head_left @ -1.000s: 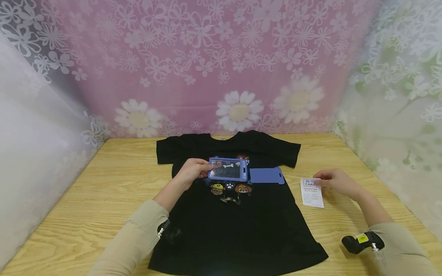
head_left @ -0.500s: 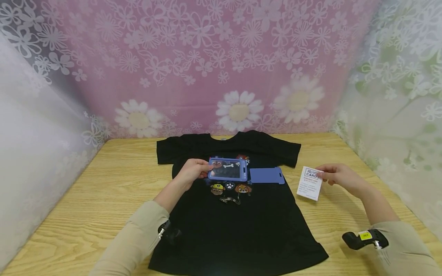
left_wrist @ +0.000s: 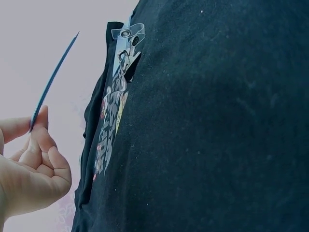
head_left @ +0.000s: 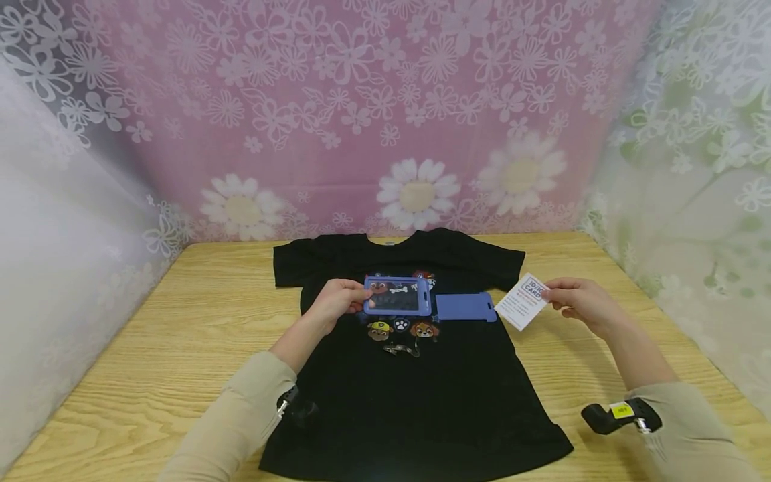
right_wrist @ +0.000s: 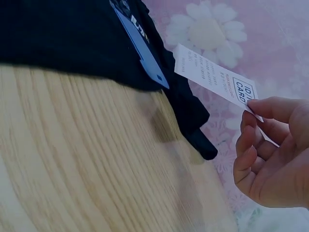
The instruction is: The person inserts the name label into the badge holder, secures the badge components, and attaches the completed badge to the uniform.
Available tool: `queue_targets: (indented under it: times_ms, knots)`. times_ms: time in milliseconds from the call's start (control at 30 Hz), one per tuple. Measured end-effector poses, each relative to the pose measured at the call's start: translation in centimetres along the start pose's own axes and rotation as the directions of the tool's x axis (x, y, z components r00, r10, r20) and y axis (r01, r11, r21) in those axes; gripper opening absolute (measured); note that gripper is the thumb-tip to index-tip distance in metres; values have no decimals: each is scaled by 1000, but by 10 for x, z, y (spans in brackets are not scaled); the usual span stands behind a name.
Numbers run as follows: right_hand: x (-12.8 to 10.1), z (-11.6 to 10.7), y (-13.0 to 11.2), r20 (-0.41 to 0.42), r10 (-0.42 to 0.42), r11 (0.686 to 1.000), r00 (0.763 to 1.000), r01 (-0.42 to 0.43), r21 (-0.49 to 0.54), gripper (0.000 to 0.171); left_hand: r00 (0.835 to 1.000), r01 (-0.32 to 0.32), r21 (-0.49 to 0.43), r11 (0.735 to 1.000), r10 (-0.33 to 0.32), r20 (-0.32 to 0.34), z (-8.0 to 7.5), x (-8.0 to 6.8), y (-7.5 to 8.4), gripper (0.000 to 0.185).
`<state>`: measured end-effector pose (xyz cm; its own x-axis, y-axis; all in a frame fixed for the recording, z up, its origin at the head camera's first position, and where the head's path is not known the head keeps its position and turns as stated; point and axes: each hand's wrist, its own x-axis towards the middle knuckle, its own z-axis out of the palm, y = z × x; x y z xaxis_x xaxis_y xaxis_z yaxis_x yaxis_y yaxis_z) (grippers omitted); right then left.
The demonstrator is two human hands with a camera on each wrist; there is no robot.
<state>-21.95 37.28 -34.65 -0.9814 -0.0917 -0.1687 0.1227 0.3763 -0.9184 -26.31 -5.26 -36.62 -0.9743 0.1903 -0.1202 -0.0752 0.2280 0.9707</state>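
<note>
- Two hands were at work: the right hand (head_left: 581,302) pinched a white ID card (head_left: 523,300) by one corner between thumb and fingertips, holding it tilted in the air just right of the holder's open flap (head_left: 465,307).
- One blue card holder (head_left: 398,296), clear window up, was gripped at its left edge by the left hand (head_left: 337,301), raised slightly off a black T-shirt (head_left: 415,395).
- One metal clip with strap (head_left: 402,349) lay on the shirt below the printed cartoon figures.
- One wooden bench (head_left: 199,321) carried the shirt; flowered curtains (head_left: 385,114) hung behind.
- Risk, as judged: the corner pinch was slight, so the card might twist or slip; arriving tilted, it could catch on the flap and buckle.
</note>
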Motion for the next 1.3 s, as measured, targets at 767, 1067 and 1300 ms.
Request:
queue_targets:
  times_ms: [767,1067,1300]
  knots:
    - [15,43,-28,63,-6,967,998,-10,254,10,999,-21,-18,1000,21,26,-1,-6,3,27]
    - [20,72,-43,81,-20,958,997,-4,286,15,999,4,-41,999,-3,41,1,-5,3,26]
    - [28,94,-52,96,-24,961,995,-4,275,15,999,8,-109,994,-3,51,1,-5,3,26]
